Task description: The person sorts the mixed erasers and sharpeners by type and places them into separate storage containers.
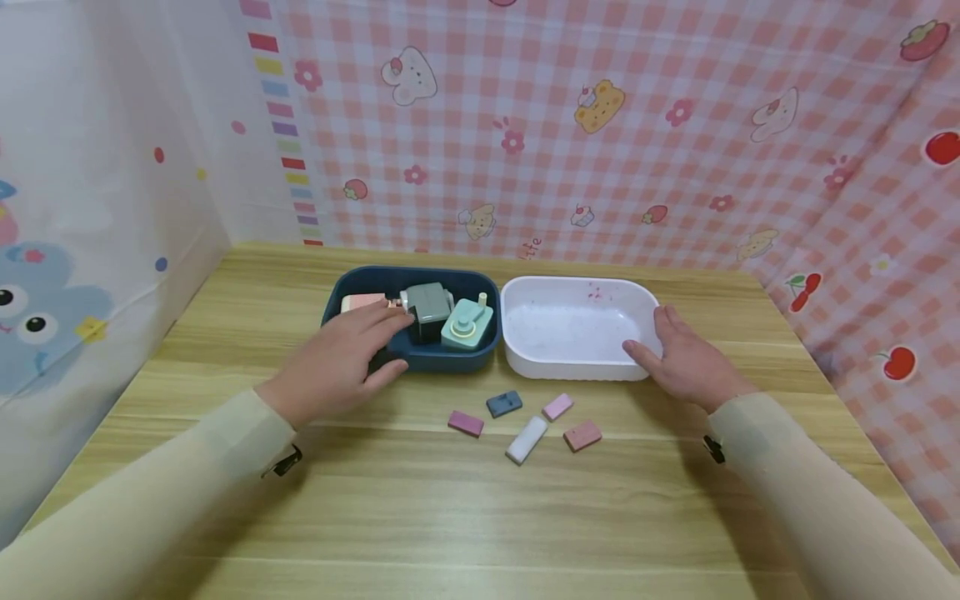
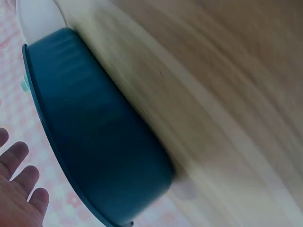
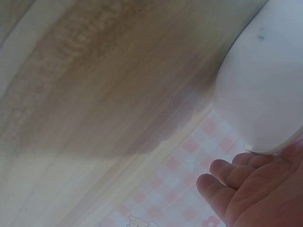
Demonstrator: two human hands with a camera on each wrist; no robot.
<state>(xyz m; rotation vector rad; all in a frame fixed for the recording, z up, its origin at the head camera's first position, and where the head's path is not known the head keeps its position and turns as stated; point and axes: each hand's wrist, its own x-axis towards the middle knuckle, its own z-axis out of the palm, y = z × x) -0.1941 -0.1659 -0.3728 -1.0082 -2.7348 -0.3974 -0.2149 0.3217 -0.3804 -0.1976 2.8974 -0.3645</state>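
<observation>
My left hand [image 1: 341,354] reaches over the near left side of a dark blue bin [image 1: 450,362], fingers extended and grasping nothing. Inside that bin lie a mint-green item with a round dial and crank-like stick [image 1: 467,327], a grey-green boxy item [image 1: 429,302] and a pink-and-cream item [image 1: 363,302] partly hidden by the hand. At the right end of a white bin [image 1: 577,372] is my right hand [image 1: 686,358], thumb by the rim and straight fingers along the outer wall. The right wrist view shows these fingers [image 3: 227,177] beside the white wall.
Several small rectangular blocks lie loose in front of the bins: dark grey-blue [image 1: 504,404], magenta [image 1: 466,423], white [image 1: 527,441], light pink [image 1: 558,407] and salmon [image 1: 582,436]. A pink checked cloth [image 1: 480,125] hangs behind the wooden table [image 1: 450,525].
</observation>
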